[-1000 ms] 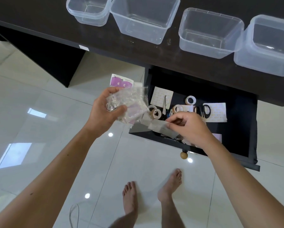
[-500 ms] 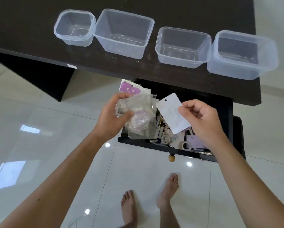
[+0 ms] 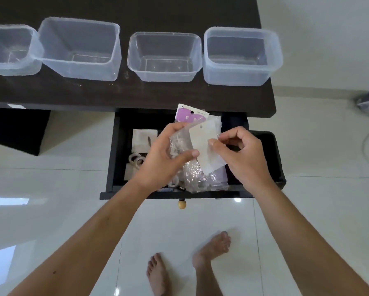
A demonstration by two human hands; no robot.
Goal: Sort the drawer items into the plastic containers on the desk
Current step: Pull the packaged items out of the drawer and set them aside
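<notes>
I see my left hand (image 3: pixel 164 159) gripping a bundle of clear plastic packets (image 3: pixel 195 174) with a purple card (image 3: pixel 188 116) sticking out behind, held above the open drawer (image 3: pixel 115 150), while my right hand (image 3: pixel 241 154) pinches the edge of a white card (image 3: pixel 207 146) laid against that bundle. Inside the drawer (partly hidden by my hands) lie tape rolls (image 3: pixel 136 160) and a white sheet (image 3: pixel 143 137). On the dark desk (image 3: pixel 136 92) four clear plastic containers (image 3: pixel 165 56) stand in a row, well apart from both hands.
</notes>
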